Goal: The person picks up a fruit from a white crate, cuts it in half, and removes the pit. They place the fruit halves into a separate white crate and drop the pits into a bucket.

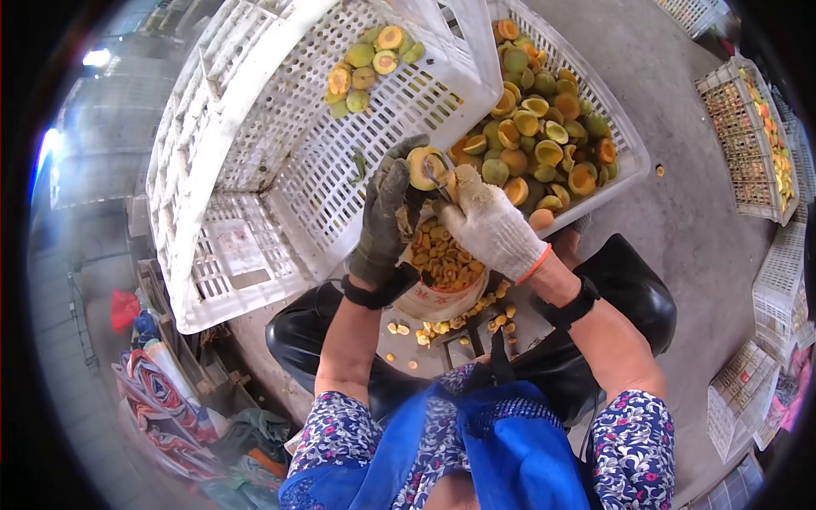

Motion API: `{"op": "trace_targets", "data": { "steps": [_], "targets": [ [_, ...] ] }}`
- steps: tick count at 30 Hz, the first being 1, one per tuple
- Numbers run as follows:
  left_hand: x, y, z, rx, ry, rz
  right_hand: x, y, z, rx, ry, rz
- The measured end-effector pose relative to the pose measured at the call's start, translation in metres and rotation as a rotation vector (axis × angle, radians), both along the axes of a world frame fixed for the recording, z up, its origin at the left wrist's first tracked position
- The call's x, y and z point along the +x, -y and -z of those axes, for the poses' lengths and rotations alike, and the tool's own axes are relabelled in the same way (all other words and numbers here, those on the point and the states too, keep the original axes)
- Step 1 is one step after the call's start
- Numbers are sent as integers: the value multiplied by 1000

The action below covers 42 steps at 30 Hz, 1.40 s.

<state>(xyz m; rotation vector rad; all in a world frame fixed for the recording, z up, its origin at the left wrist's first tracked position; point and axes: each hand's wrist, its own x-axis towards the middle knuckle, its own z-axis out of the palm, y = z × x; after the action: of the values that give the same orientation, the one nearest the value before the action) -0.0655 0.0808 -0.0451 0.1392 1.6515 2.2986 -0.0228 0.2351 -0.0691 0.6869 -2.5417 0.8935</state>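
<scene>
My left hand [382, 212], in a dark grey glove, is closed around a yellow peach half [420, 172], its cut face turned up. In a white knit glove with an orange cuff, my right hand [495, 225] grips a small metal pitting tool [437, 175], whose end touches the peach flesh; its handle is mostly hidden by the fingers. Right below both hands stands a white bucket [438, 303] filled with brownish-yellow pits [444, 259]. A tilted white crate [293, 200] holds several peaches [360, 55], some cut, at its far end.
Behind my right hand, another white crate [625, 161] is full of hollowed peach halves [544, 127]. Loose pits [463, 320] lie on the floor by the bucket, between my legs. More crates [748, 140] stand along the right. Cloths and bags [166, 404] are heaped at left.
</scene>
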Motion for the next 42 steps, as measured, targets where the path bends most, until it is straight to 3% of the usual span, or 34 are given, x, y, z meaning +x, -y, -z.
{"op": "trace_targets", "data": {
  "steps": [1,3,4,8,10,15,17,19,22,23,24,25,26,28,31,32,33,35,36,42],
  "targets": [
    [2,-4,3,3,-2,1,2,2,0,3,-2,1],
    [6,-12,6,-131,-224,-64,7,11,-4,-396,314,126],
    [11,-19,7,-90,-170,-145,9,12,12,-147,180,74],
    [13,-30,20,-179,-223,-293,13,11,10,-54,105,82],
    [13,-26,23,-212,-213,-267,11,6,8,65,59,-31],
    [12,-22,34,-214,-178,-312,2,-4,8,33,181,-171],
    [9,-13,35,-287,-244,-207,1,-4,3,-14,231,-216],
    [12,-10,33,-271,-204,-215,3,1,-8,-555,795,-121],
    [8,-6,31,-336,-227,-170,1,-1,-32,-569,1014,-74],
    [5,-5,29,-422,-295,-120,3,2,-19,-566,1013,-74],
    [5,-4,27,-420,-297,-120,7,8,6,-362,639,-23],
    [4,-4,25,-314,-151,-63,9,11,20,-159,265,27],
    [3,-4,21,-209,-6,-3,9,9,18,-160,262,32],
    [3,-2,7,-155,49,-4,8,6,14,-217,266,166],
    [-4,12,1,-59,101,25,4,7,13,-299,225,192],
    [-4,10,1,21,67,-11,5,8,4,-529,377,162],
    [-4,10,2,100,38,-46,3,8,0,-530,376,161],
    [-3,12,8,171,41,-11,2,7,-6,-732,817,35],
    [-2,12,10,184,42,-15,3,5,-12,-807,918,18],
    [2,4,18,200,26,23,1,7,-4,-843,944,34]
  ]
}}
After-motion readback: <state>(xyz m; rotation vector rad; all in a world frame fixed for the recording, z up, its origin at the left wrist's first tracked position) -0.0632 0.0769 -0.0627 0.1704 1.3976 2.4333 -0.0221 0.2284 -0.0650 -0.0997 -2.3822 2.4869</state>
